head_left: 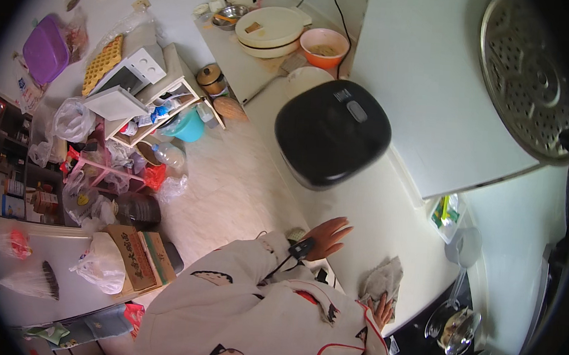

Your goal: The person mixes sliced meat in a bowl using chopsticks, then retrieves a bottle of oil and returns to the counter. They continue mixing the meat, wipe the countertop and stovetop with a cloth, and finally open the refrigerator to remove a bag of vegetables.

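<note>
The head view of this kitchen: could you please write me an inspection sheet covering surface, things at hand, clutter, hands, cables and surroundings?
Surface: white countertop, bare around the left hand.
Things at hand: crumpled grey cloth on the countertop; black rice cooker, lid closed.
Clutter: round white electric griddle and orange bowl behind the rice cooker.
Hands: left open, fingers spread, holding nothing; right hand on the cloth, grip unclear.
Cables: black cable running down beside the orange bowl.
Surroundings: black cooktop at right; white microwave at left, door open.
</note>
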{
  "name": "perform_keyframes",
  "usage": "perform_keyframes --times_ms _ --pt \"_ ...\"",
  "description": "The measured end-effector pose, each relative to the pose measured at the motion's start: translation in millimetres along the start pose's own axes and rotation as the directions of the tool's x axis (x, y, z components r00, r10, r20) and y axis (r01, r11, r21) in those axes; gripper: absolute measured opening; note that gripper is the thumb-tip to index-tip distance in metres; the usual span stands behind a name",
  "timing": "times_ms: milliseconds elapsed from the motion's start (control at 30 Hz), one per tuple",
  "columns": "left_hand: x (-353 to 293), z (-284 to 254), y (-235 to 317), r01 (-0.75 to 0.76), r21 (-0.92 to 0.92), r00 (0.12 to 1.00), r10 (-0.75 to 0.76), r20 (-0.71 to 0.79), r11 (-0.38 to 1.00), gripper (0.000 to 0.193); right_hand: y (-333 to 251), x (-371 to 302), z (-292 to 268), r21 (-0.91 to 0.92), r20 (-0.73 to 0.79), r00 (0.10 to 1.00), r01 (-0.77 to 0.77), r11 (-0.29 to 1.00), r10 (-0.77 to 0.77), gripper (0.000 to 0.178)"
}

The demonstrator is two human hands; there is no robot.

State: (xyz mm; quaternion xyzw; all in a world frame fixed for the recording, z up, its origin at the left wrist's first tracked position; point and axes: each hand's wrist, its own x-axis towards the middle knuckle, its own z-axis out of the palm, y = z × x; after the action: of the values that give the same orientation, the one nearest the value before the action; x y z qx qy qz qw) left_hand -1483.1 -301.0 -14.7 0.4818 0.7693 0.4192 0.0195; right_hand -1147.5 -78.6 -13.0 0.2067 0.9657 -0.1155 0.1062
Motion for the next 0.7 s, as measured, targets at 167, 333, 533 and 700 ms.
perform_keyframes --times_ms 167,333,533,700 --pt "-49 0 45 -0.099 -0.006 0.995 0.099 0.021 0.995 0.055 -1 -18 4 0.044 0.020 0.986 0.165 0.985 -0.166 0.047" --pt "-71 -13 64 0.021 0.112 0.993 -0.034 0.113 0.994 0.050 -53 53 10 -0.204 -0.146 0.739 0.628 0.751 -0.658 0.039" --pt "-115 -21 75 0.112 0.127 0.992 -0.118 0.044 0.986 0.048 -156 132 -10 -0.221 -0.257 0.670 0.661 0.717 -0.697 0.034" --pt "-103 -35 56 0.058 0.154 0.994 -0.071 0.079 0.986 0.052 -174 145 -16 0.026 -0.223 0.742 0.653 0.757 -0.632 0.034"
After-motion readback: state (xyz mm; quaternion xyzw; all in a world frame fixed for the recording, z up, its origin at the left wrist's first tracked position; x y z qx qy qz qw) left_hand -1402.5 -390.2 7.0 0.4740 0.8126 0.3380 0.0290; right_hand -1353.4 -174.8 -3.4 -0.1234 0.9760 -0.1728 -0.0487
